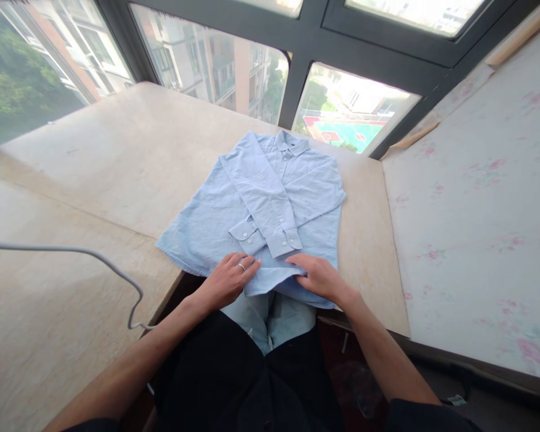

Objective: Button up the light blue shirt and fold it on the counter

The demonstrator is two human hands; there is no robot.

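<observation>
A light blue button-up shirt (216,192) lies front side up, its collar away from me. Both long sleeves are folded across its front, one cuff (285,242) over the other, with buttons showing. My right hand (320,276) pinches the bottom hem between thumb and fingers, and the hem is slightly lifted there. At the hem's left part, my left hand (232,279), with a ring on one finger, is closed on the cloth. Its thumb is mostly hidden. Between my hands the hem's edge hangs over the front of the surface.
The shirt rests on a pale stone-look ledge (117,162) with a front edge near my lap. A grey cable (94,255) curves over its left part. Dark-framed windows (292,78) stand behind, and a floral wall (477,228) borders the right side.
</observation>
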